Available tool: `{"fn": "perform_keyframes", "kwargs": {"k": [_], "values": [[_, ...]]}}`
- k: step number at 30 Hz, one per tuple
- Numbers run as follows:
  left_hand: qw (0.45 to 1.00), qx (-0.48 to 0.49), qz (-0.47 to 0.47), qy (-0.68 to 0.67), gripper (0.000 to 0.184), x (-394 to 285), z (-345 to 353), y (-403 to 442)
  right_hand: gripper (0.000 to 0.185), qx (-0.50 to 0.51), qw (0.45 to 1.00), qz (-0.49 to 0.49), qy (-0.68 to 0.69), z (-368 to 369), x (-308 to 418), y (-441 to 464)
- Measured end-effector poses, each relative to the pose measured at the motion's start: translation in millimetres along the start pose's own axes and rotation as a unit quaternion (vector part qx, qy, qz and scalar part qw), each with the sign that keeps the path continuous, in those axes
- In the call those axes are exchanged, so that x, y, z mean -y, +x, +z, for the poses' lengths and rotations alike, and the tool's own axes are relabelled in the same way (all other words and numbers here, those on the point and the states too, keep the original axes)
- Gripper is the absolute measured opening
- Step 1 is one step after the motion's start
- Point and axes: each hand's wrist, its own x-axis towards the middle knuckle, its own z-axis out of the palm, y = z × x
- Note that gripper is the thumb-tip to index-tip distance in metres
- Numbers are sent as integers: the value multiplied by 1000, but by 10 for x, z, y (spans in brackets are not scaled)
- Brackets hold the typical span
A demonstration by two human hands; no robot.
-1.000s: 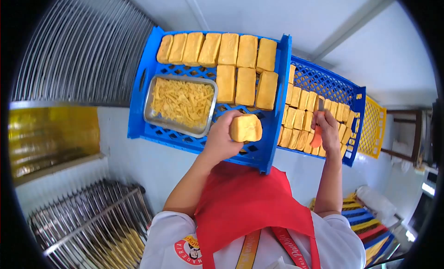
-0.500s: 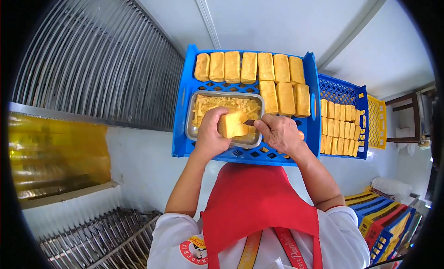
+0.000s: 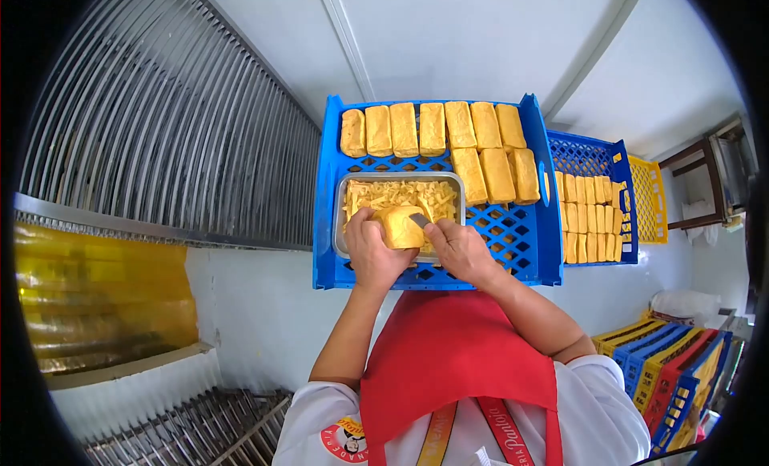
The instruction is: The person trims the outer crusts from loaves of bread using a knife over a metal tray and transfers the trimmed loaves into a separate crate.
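My left hand (image 3: 376,248) is closed around a small yellow loaf of bread (image 3: 400,228), held over a metal tray (image 3: 343,195) full of pale yellow trimmings (image 3: 404,194). In my right hand (image 3: 460,250) is a knife, its short dark blade (image 3: 420,219) against the upper right side of the loaf. Only part of the blade shows; the handle is hidden in my fingers. The tray sits in the left part of a blue plastic crate (image 3: 513,238). Two rows of similar yellow loaves (image 3: 432,128) lie behind and to the right of it.
A second blue crate (image 3: 589,152) with several smaller-looking loaves stands to the right, a yellow crate (image 3: 649,198) beyond it. Metal racks (image 3: 168,130) rise at the left. Stacked coloured crates (image 3: 673,370) are at the lower right. My red apron (image 3: 460,354) is close to the crate's front edge.
The loaf has been turned in my left hand and now shows a different face. My right hand has moved left, bringing the blade onto the loaf's upper side. The view has shifted slightly.
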Motion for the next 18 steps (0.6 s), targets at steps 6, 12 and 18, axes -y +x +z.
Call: {"fn": "perform_keyframes", "kwargs": {"k": [6,12,18], "values": [[1000,5,0,17,67,-24,-18,11,55,62,987,30,146,129,-100,5],[996,-45,75,36,61,12,56,55,69,113,950,206,205,42,55,58],[999,2,48,6,59,243,-54,43,68,113,934,194,279,-94,-147,173]]}}
